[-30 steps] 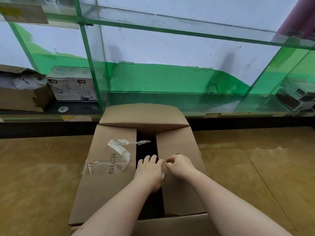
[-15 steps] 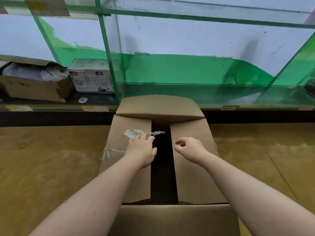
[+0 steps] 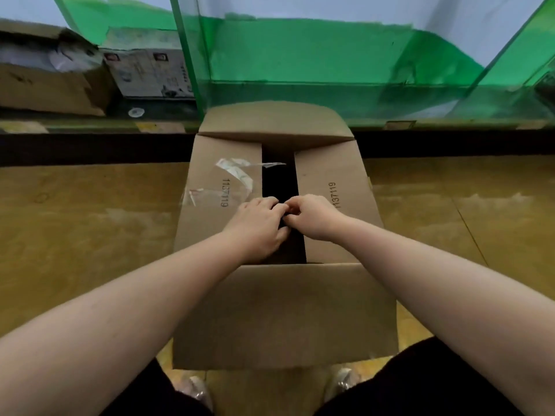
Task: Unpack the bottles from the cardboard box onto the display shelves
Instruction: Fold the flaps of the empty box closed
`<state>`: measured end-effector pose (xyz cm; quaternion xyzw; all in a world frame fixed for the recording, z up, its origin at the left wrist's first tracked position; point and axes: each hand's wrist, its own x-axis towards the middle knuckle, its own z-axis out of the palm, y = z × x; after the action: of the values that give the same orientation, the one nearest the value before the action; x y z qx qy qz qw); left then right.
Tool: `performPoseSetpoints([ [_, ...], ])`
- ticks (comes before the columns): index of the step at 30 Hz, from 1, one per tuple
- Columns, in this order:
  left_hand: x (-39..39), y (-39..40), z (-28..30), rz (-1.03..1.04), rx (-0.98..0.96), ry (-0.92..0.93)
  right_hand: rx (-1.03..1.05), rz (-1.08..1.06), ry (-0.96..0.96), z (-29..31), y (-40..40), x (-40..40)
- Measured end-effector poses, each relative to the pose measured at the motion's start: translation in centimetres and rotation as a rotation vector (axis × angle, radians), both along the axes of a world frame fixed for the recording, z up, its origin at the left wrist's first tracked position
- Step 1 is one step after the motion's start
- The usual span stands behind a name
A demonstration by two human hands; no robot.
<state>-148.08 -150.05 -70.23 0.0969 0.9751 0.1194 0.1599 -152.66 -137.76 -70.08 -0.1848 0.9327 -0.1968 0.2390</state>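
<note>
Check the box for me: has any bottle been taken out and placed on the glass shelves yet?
No. The glass shelf behind the cardboard box shows no bottles, and its inner flaps are not fully open.

Before me the floor (image 3: 90, 235) is a glossy yellow-brown surface with mottled patches and thin seam lines; it reflects pale light in streaks. A dark baseboard strip (image 3: 90, 148) runs across where the floor meets the glass cabinet (image 3: 300, 55). The cabinet has green-tinted panes and green upright edges. Behind the glass, the wall (image 3: 360, 10) is pale. In the left bay sits a worn brown carton (image 3: 45, 85), a printed white package (image 3: 150, 73) touching its right side, and a small round white disc (image 3: 136, 112) lying in front of them. Lighting is even and soft.
</note>
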Motion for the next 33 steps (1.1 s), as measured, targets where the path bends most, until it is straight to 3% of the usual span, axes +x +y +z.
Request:
performPoseSetpoints([
  [4, 4.1, 0.2, 0.6, -0.106, 0.003, 0.03, 0.021, 0.119, -0.007, 0.9, 0.6, 3.8],
  [11, 11.2, 0.7, -1.1, -0.353, -0.106, 0.139, 0.167, 0.515, 0.062, 0.1, 2.8, 10.2],
  [14, 13.1, 0.8, -2.5, -0.392, -0.228, 0.048, 0.294, 0.7, 0.161, -1.0, 3.4, 11.5],
  [18, 15.0, 0.3, -4.6, -0.432, -0.317, 0.026, 0.336, 0.796, 0.251, -2.7, 4.2, 13.0],
  [27, 15.1, -0.4, -8.5, -0.485, -0.267, 0.498, 0.423, 0.792, 0.268, -3.8, 5.5, 13.6],
  [33, 15.7, -0.2, -7.9, -0.47, -0.213, 0.474, 0.379, 0.794, 0.288, -3.6, 5.9, 13.7],
])
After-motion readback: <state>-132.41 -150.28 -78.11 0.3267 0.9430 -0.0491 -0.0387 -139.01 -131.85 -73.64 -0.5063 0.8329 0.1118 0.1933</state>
